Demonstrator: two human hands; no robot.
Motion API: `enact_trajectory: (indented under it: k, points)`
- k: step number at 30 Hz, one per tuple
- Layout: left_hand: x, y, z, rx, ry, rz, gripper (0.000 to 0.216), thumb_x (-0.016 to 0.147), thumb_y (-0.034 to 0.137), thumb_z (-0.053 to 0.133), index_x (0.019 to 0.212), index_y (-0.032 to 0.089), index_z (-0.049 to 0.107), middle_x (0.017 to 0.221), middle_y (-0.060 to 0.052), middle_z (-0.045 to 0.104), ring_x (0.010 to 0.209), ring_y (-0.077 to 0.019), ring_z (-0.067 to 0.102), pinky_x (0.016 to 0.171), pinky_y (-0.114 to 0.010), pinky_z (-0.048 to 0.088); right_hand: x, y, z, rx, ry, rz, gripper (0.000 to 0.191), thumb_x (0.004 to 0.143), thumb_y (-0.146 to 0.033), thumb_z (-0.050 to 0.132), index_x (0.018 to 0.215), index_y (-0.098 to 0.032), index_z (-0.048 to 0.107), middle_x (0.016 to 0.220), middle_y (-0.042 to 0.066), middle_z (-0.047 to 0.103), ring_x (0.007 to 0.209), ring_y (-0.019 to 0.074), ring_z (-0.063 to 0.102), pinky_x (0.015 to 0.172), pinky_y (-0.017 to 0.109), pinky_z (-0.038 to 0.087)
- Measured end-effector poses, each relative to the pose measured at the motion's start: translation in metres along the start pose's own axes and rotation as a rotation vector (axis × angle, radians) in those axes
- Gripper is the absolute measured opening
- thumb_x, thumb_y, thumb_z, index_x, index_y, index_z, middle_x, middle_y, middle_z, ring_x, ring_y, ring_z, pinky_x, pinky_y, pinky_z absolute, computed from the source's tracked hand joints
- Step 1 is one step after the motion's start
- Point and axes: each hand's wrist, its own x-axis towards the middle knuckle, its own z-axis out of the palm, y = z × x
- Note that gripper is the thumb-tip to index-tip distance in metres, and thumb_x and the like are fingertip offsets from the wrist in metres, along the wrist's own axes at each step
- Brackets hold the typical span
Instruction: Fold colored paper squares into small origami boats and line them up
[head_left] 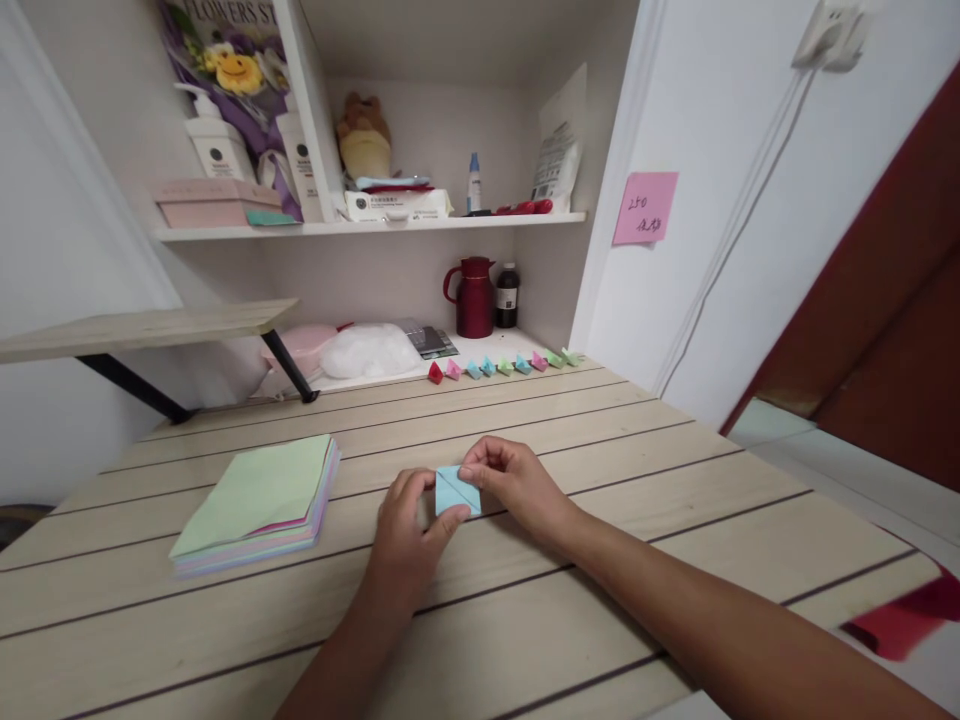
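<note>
A small square of folded blue paper [454, 494] is held between my two hands over the wooden table. A diagonal crease or edge crosses its face. My left hand [411, 520] grips it at the left and lower edge, thumb on the front near the bottom corner. From the upper right, my right hand [511, 482] pinches the top right corner between thumb and fingers. Whatever lies behind the paper is hidden.
A stack of coloured paper sheets [262, 490], light green on top, lies to the left. Several small folded paper pieces [505, 367] form a row along the table's back edge. Behind them stand a red jug [475, 298] and a dark bottle [508, 297]. A raised wooden shelf [150, 325] is at left.
</note>
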Motion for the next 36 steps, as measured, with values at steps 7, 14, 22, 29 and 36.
enact_trajectory:
  k: [7,14,22,29,36]
  points:
    - [0.001,0.006,-0.007,-0.193,0.048,-0.073,0.02,0.077,0.037,0.062,0.069,0.02,0.063,0.084,-0.004,0.062,0.085,-0.0196,0.058,0.081,-0.029,0.044,-0.001,0.001,0.002,-0.07,-0.082,-0.041,0.023,0.072,-0.038,0.076,0.07,-0.017,0.066,0.07,0.0,0.059,0.067,0.0135,0.052,0.064,0.027,0.039]
    - [0.0,0.004,-0.009,-0.274,-0.078,-0.18,0.026,0.083,0.044,0.056,0.076,0.019,0.062,0.07,0.001,0.056,0.067,-0.0154,0.051,0.063,-0.026,0.041,-0.002,0.004,-0.002,-0.238,-0.131,-0.088,0.017,0.074,-0.034,0.074,0.072,-0.018,0.071,0.078,0.002,0.062,0.073,0.016,0.056,0.068,0.029,0.042]
    - [-0.001,-0.001,-0.004,-0.244,-0.061,-0.23,0.034,0.071,0.044,0.069,0.095,0.02,0.065,0.083,-0.001,0.066,0.078,-0.0185,0.058,0.074,-0.028,0.044,-0.001,0.002,0.001,0.027,-0.033,0.024,0.028,0.066,-0.04,0.081,0.066,-0.017,0.065,0.074,0.001,0.06,0.071,0.0142,0.052,0.069,0.028,0.041]
    - [-0.001,0.003,-0.01,-0.185,-0.026,-0.311,0.03,0.073,0.048,0.065,0.07,0.018,0.061,0.059,0.004,0.054,0.057,-0.0126,0.048,0.056,-0.024,0.038,-0.001,0.001,0.002,0.117,-0.113,0.024,0.031,0.066,-0.04,0.081,0.069,-0.018,0.06,0.075,0.0,0.059,0.072,0.0138,0.052,0.07,0.028,0.042]
    - [-0.001,0.005,-0.008,0.126,0.056,0.043,0.018,0.077,0.034,0.058,0.063,0.021,0.056,0.068,0.002,0.056,0.067,-0.0156,0.053,0.065,-0.026,0.04,-0.003,-0.005,0.003,-0.131,-0.079,-0.107,0.04,0.063,-0.036,0.084,0.094,-0.021,0.065,0.087,0.001,0.063,0.081,0.0158,0.055,0.077,0.029,0.044]
